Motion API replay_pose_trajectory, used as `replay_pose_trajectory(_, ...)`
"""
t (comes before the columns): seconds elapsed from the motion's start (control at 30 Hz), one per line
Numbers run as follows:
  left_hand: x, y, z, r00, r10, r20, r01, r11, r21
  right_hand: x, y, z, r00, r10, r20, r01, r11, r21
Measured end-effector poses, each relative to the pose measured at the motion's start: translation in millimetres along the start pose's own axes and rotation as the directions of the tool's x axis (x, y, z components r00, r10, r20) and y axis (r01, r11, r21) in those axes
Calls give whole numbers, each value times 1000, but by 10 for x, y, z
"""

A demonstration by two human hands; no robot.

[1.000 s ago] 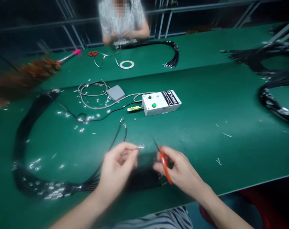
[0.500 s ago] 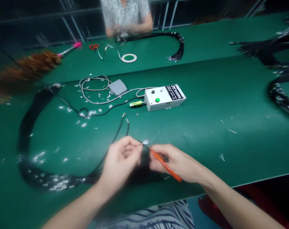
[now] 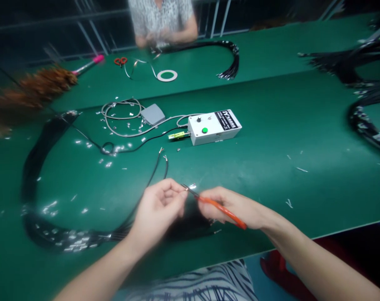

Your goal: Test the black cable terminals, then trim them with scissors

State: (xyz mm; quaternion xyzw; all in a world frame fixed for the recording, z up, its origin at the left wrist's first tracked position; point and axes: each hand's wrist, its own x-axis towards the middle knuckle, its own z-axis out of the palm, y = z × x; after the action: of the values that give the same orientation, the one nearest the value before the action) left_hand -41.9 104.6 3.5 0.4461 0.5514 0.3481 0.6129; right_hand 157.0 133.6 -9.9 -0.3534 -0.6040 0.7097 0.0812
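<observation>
In the head view my left hand point(image 3: 160, 209) pinches a thin cable end between thumb and forefinger. My right hand point(image 3: 226, 205) is closed round orange-handled scissors point(image 3: 223, 209), whose dark blades meet the cable end at my left fingertips. A thick bundle of black cables point(image 3: 33, 167) curves along the left and runs to my left hand. Two loose cable ends point(image 3: 163, 161) stick up beyond that hand. Behind them lies a white box point(image 3: 213, 127) with a green button and a yellow-green piece point(image 3: 177, 135) at its left end.
A grey pedal point(image 3: 153, 114) with a coiled cord lies left of the box. Across the green table point(image 3: 271, 125) sit a tape roll point(image 3: 167, 75), red-handled scissors point(image 3: 120, 61) and a person point(image 3: 161, 21). More cable bundles point(image 3: 365, 113) lie right; a brown duster point(image 3: 46, 85) lies left.
The scissors and my right hand have tilted slightly, the handle end moving right and up. My left hand keeps its pinch. The whole view has shifted slightly.
</observation>
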Motion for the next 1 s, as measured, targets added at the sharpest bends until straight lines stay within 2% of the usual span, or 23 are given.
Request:
replay_pose_trajectory(0.1, 19, -39, -4, 1000, -4, 13, 4, 1000, -19, -6, 24, 35, 993, 33, -111, -40, 997, -64)
replay_pose_trajectory(0.2, 23, -67, -22, 1000, -15, -7, 15, 997, -80, -37, 99, 66, 962, 66, -263, -112, 980, -162)
replay_pose_trajectory(0.27, 17, -69, -40, 999, -13, -35, 9, 993, -115, -62, 160, 76, 945, 78, -319, -146, 970, -195)
replay_pose_trajectory(0.33, 11, -62, -48, 999, -2, -46, -4, 992, -123, -64, 197, 93, 933, 61, -354, -125, 979, -159)
replay_pose_trajectory(0.4, 9, -58, -35, 999, 6, -38, -11, 993, -114, -21, 191, 140, 912, 1, -409, -23, 999, -47)
replay_pose_trajectory(0.43, 9, -62, -19, 999, 7, -33, -11, 994, -109, 19, 171, 176, 885, -44, -463, 63, 998, 25)
replay_pose_trajectory(0.53, 10, -93, 42, 999, 13, -39, -17, 996, -83, 182, 87, 306, 735, -154, -661, 358, 915, 185)
replay_pose_trajectory(0.57, 9, -110, 62, 999, 20, -46, -23, 997, -73, 233, 61, 343, 691, -165, -704, 429, 877, 216)
replay_pose_trajectory(0.6, 6, -129, 81, 998, 30, -53, -34, 998, -62, 274, 40, 372, 667, -165, -726, 473, 847, 243)
replay_pose_trajectory(0.73, -9, -205, 142, 989, 105, -102, -111, 993, -51, 314, -2, 410, 652, -125, -748, 493, 819, 293)
replay_pose_trajectory(0.83, -9, -237, 142, 970, 194, -148, -199, 980, -16, 284, -13, 408, 615, -118, -780, 487, 834, 259)
replay_pose_trajectory(0.9, 8, -234, 88, 985, 147, -90, -152, 987, -53, 288, 0, 405, 625, -132, -769, 487, 836, 252)
replay_pose_trajectory(0.93, 24, -224, 45, 997, 72, 1, -71, 991, -109, 303, 16, 397, 644, -147, -751, 487, 836, 253)
replay_pose_trajectory(0.97, 43, -211, -4, 992, -21, 126, 43, 984, -173, 325, 40, 383, 665, -170, -728, 487, 837, 249)
replay_pose_trajectory(1.0, 64, -196, -54, 957, -107, 270, 171, 959, -225, 353, 70, 360, 680, -198, -706, 484, 844, 230)
